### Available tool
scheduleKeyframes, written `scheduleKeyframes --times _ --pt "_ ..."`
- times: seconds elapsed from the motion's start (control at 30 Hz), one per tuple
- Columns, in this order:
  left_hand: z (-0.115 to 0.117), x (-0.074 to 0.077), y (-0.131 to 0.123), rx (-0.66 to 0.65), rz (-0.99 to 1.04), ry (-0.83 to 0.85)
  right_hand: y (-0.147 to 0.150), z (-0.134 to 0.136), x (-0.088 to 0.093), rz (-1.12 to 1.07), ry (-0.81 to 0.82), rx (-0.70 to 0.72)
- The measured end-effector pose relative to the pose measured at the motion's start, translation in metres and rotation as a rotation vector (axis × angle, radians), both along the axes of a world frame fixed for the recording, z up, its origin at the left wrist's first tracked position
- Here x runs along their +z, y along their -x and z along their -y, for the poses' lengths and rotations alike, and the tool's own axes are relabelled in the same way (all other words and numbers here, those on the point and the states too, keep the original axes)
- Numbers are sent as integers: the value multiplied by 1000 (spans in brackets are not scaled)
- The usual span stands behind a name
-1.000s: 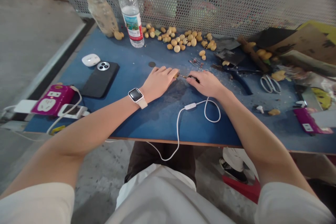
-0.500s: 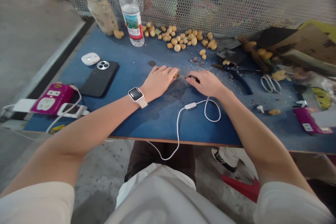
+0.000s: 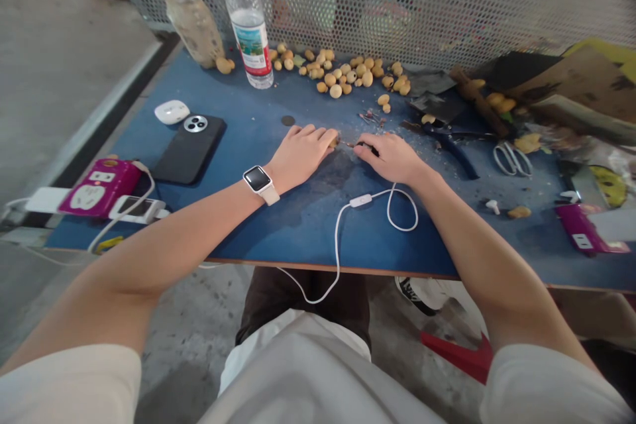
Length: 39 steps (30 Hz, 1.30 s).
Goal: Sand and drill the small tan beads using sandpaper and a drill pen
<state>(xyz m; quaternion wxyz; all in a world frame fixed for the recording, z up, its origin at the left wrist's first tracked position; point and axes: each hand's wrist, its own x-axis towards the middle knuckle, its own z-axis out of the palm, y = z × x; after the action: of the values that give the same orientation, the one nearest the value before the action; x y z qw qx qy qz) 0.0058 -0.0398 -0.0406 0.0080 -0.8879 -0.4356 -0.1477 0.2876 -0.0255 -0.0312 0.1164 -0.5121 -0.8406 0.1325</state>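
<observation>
My left hand (image 3: 302,156), with a white watch on its wrist, rests low over the blue table (image 3: 278,225). Its fingers are closed around a small tan, rounded piece (image 3: 334,142), mostly hidden beneath them. Opposite it, my right hand (image 3: 392,158) grips a thin-shafted hand tool with a dark handle (image 3: 368,148). The metal shaft points left to the tan piece; whether its tip touches or enters it is too small to tell. Pale crumbs lie beyond my right hand, along with several small metal bits (image 3: 371,116).
Several round tan pieces (image 3: 342,73) line the perforated metal screen (image 3: 422,6). A water bottle (image 3: 252,46), jar (image 3: 195,30) and phone (image 3: 191,149) stand or lie left. Pliers (image 3: 457,149), scissors (image 3: 511,159) and an earbud (image 3: 492,206) lie right. A white cable (image 3: 338,232) crosses the front edge.
Both hands stay nearly in place, the right one shifting very slightly. Below the table, another person's shoe has moved a little to the left.
</observation>
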Motion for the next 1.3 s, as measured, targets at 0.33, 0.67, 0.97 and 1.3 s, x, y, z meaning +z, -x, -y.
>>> scheduleKeyframes --times 0.33,0.67,0.97,1.3 --pt "0 2 -1 8 -20 17 0 0 1 3 6 -3" --pt "0 2 -1 17 -5 23 2 1 3 -13 19 -18" --pt "-2 -2 1 7 -22 -7 -14 17 42 -85 419 260" --pt "-1 0 -1 15 -36 -4 -7 24 45 -40 626 263"
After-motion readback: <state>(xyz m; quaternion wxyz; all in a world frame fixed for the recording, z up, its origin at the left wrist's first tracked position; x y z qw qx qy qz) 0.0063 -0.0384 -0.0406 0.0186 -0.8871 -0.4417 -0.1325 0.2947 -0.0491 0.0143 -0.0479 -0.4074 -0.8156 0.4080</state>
